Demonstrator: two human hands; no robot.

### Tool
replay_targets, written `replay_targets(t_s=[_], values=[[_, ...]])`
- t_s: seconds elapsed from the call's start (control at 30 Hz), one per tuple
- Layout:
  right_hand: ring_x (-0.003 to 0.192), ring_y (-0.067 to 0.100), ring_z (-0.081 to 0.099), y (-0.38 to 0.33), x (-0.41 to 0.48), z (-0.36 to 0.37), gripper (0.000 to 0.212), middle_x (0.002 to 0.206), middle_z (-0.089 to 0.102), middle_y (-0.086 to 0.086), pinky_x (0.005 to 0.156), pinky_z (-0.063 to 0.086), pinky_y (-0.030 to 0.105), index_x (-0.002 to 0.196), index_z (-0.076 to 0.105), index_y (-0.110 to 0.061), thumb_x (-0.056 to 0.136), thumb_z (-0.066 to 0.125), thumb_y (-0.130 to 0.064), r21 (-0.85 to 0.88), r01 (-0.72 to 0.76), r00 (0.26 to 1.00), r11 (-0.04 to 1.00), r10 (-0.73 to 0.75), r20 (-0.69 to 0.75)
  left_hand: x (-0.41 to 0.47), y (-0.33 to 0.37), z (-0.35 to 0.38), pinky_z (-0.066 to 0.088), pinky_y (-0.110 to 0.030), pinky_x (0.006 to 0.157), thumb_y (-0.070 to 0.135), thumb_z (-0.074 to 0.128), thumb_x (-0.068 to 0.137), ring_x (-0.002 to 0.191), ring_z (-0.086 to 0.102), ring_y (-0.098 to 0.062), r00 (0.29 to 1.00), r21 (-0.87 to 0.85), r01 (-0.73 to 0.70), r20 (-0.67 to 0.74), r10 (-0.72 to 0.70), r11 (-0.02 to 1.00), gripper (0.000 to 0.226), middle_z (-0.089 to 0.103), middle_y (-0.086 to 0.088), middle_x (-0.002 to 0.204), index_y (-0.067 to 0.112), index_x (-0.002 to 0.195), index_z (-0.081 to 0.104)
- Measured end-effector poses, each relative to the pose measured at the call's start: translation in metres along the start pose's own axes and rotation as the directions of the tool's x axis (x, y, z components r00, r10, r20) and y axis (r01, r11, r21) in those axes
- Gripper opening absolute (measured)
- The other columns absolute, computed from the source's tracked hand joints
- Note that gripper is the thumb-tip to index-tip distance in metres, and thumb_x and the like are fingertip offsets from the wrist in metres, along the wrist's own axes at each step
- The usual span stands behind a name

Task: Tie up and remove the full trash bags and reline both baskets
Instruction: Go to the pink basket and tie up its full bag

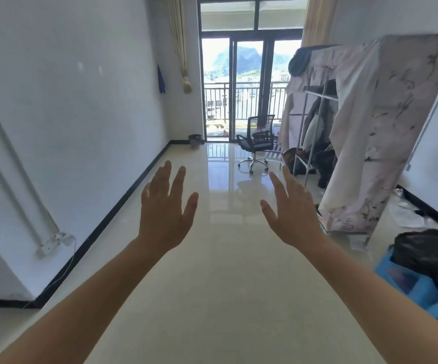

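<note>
Two bare forearms (86,311) stretch out from the bottom edge, over the shiny floor (212,271). The left hand (164,206) and right hand (291,208) are both spread flat with fingers straight. Neither one has anything in it, and they're apart from each other, touching nothing.

Trash-wise, there's a small dark basket (195,140) way down at the far end, by the left wall just beside the balcony door (241,88). It's too small to tell if its liner is full or tied. Near, at the right edge, a black bag (428,254) bulges out on top of a blue plastic thing (407,282). That might be the second basket, but it's blurry so I can't say for sure. An office chair (257,143) and a cloth-covered wardrobe (386,127) stand on the right, further down the room.

My read: this is pretty much square one. No bag looks tied or carried out, no fresh liner is in sight, and both hands are free. So everything's left to do: tie both bags, haul them out, reline both baskets.
</note>
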State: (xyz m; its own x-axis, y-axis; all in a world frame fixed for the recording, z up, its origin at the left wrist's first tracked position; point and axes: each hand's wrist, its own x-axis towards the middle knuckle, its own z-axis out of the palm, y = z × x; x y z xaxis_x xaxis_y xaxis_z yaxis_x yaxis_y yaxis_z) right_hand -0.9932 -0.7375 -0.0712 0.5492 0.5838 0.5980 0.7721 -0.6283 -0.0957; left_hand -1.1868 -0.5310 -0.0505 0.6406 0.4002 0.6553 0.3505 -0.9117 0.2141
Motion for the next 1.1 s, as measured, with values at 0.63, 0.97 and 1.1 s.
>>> replay_targets(t_s=[0.63,0.97,1.1], values=[[0.143,0.036,0.032,0.128,0.489,0.349,0.067,0.163,0.016,0.018,0.114,0.030,0.053,0.153,0.030,-0.013,0.098,0.048,-0.046,0.120,0.055,0.998,0.991,-0.057,0.013,0.444,-0.143,0.354,0.030,-0.059,0.112,0.054,0.026,0.098,0.147,0.025,-0.032,0.998,0.132,0.016,0.062,-0.025,0.991,0.065,0.020,-0.013,0.162,0.017,0.152,0.030],[0.146,0.035,0.028,0.102,0.730,0.580,0.068,0.164,0.014,0.018,0.117,0.024,0.051,0.155,0.027,-0.015,0.099,0.044,-0.049,0.063,0.173,0.978,0.983,-0.179,0.107,0.624,-0.337,0.527,0.025,-0.056,0.114,0.056,0.022,0.096,0.149,0.018,-0.031,0.985,0.188,0.124,0.097,-0.144,0.974,0.069,0.016,-0.015,0.163,0.017,0.153,0.029],[0.144,0.037,0.031,0.105,0.835,0.645,0.067,0.162,0.019,0.019,0.115,0.027,0.052,0.153,0.032,-0.012,0.098,0.046,-0.048,0.051,0.150,0.981,0.987,-0.155,0.113,0.727,-0.401,0.580,0.028,-0.057,0.113,0.056,0.022,0.096,0.149,0.020,-0.032,0.983,0.196,0.104,0.132,-0.131,0.975,0.069,0.017,-0.016,0.163,0.016,0.152,0.032]])
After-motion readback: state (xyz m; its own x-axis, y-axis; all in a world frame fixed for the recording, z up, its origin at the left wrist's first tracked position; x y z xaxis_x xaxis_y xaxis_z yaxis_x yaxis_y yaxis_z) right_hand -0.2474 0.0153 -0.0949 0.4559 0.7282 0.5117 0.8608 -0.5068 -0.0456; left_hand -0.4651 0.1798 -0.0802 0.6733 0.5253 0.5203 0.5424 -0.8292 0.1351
